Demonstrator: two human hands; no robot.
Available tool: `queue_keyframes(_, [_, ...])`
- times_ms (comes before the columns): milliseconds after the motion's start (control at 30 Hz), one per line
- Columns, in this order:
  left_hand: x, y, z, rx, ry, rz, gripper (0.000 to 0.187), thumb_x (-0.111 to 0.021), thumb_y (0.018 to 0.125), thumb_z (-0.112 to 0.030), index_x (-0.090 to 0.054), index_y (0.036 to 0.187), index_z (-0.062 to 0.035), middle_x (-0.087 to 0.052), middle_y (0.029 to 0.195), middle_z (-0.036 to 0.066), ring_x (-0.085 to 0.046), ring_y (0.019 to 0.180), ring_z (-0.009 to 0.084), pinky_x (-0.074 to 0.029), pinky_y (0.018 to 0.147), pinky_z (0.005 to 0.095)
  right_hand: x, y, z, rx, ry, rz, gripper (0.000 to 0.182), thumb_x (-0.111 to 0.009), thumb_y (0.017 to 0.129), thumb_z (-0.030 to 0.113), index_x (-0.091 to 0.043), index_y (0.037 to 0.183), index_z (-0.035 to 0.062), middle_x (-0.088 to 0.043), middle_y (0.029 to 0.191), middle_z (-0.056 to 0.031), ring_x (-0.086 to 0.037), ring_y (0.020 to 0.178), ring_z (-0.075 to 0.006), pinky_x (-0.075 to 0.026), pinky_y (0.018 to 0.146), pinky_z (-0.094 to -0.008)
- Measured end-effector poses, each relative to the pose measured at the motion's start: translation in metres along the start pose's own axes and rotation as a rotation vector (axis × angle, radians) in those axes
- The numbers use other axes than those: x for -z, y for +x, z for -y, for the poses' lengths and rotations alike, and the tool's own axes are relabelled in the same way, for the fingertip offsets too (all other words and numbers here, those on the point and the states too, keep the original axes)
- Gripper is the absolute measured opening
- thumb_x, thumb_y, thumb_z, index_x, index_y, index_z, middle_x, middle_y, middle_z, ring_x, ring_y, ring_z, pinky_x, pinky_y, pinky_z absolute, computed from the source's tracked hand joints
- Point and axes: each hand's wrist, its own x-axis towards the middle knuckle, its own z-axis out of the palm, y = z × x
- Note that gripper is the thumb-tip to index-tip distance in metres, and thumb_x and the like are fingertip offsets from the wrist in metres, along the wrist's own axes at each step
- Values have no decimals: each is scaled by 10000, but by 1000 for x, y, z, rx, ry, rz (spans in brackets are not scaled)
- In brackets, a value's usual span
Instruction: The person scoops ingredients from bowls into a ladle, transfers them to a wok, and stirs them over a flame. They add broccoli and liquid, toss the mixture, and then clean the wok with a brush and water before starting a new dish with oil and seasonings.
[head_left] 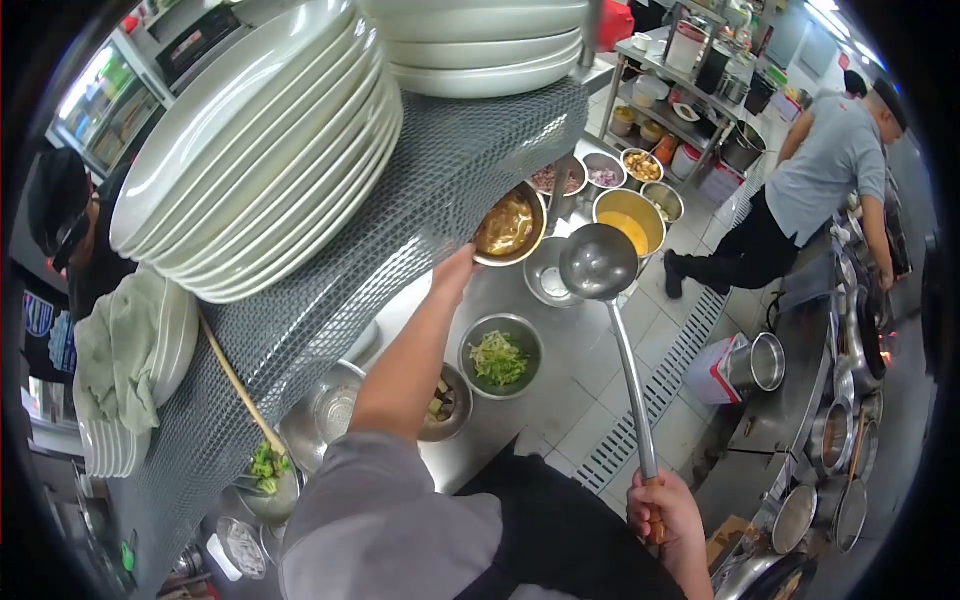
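Note:
My left hand (458, 270) reaches forward under the shelf edge and grips the rim of a metal bowl (508, 228) holding a brown, saucy food. At the lower right, my right hand (667, 512) is wrapped round the wooden grip of a long metal ladle (632, 390). Its round bowl points away from me, over the counter edge beside a pale, nearly empty-looking bowl (549, 272). Nearer to me on the steel counter stand a bowl of shredded green vegetables (501, 358) and a bowl of dark chunks (441, 402), partly hidden by my forearm.
Stacked white plates (270, 150) rest on a mesh-covered shelf (300, 325) at left. Further along stands a container of yellow liquid (628, 222). A co-worker (815, 180) works at the stove on the right, where pans (795, 520) line the edge. Another person (75, 215) is at far left.

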Motion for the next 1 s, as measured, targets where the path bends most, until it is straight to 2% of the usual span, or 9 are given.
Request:
queue_keyframes(100, [25,20,18,-75,-105,68,261,-569,914,-249,-496,923,1,-549,937,118,-648,854,243,-552,763,339,0,2,0,16,-12,22,154,-597,780,73,-455,834,44,-427,513,-60,-402,335,-167,-336,325,-273])
queue_keyframes(133, [31,-20,-18,-62,-60,103,536,-620,841,-136,-405,1291,60,-522,1170,176,-594,997,232,-486,880,305,1,0,0,32,-23,28,155,-589,788,69,-447,845,45,-435,518,-62,-414,341,-170,-347,332,-275])
queue_keyframes(233, [61,-124,-60,40,31,119,330,-501,927,-303,-565,937,21,-620,792,119,-631,740,185,-500,667,281,4,-5,-7,79,-28,65,159,-585,790,74,-442,855,44,-423,513,-66,-416,338,-169,-336,323,-268])
queue_keyframes(367, [104,-268,-21,269,365,336,450,-456,949,-367,-568,653,-47,-584,566,76,-564,465,165,-465,461,284,19,-7,-24,100,39,217,132,-561,812,79,-446,868,45,-414,515,-62,-390,324,-161,-308,310,-275])
queue_keyframes(433, [123,-323,18,599,284,288,460,-471,937,-431,-572,737,-30,-591,627,87,-587,507,169,-491,476,278,29,-3,-33,89,79,268,120,-552,820,79,-449,873,46,-409,515,-58,-387,323,-161,-305,308,-281])
queue_keyframes(533, [135,-346,56,633,149,78,448,-480,931,-451,-538,887,-9,-586,734,104,-605,557,183,-503,485,279,36,0,-47,120,132,339,85,-518,842,82,-467,899,45,-400,524,-48,-388,330,-162,-302,307,-299])
queue_keyframes(600, [136,-332,76,470,8,-48,453,-483,932,-447,-471,1003,0,-561,827,112,-613,588,196,-519,499,290,37,-6,-60,103,194,411,85,-499,853,89,-481,923,44,-408,534,-49,-391,339,-161,-299,309,-296])
queue_keyframes(833, [126,-290,104,141,-282,-163,231,-513,886,-102,-425,1050,35,-553,968,160,-641,786,244,-570,693,344,35,-95,-162,315,297,312,77,-489,843,82,-480,910,44,-413,534,-49,-401,349,-167,-299,323,-312])
queue_keyframes(1000, [138,-346,105,212,-209,-72,142,-490,854,-25,-459,980,35,-566,949,149,-613,803,204,-565,676,319,17,-163,-297,517,482,105,75,-498,843,73,-490,907,35,-418,532,-68,-414,357,-180,-302,325,-305])
